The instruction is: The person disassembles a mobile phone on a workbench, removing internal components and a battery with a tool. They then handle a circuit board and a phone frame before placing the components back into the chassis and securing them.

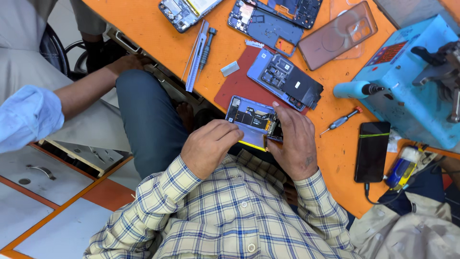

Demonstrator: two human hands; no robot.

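Both my hands hold an opened phone (251, 120) with its back removed, showing a circuit board and a yellow-edged battery, at the near edge of the orange workbench (153, 29). My left hand (211, 146) grips its lower left side. My right hand (294, 144) holds the right edge, thumb on the board. Just beyond it lies another opened blue phone (285, 79) on a red mat (237, 86).
Further back lie more dismantled phones (266, 21), a brown back cover (338, 36), tweezers and a screwdriver (201, 50). A blue machine (407, 81), a small screwdriver (341, 121) and a black phone (373, 151) are on the right. Another person's arm (72, 98) reaches in at left.
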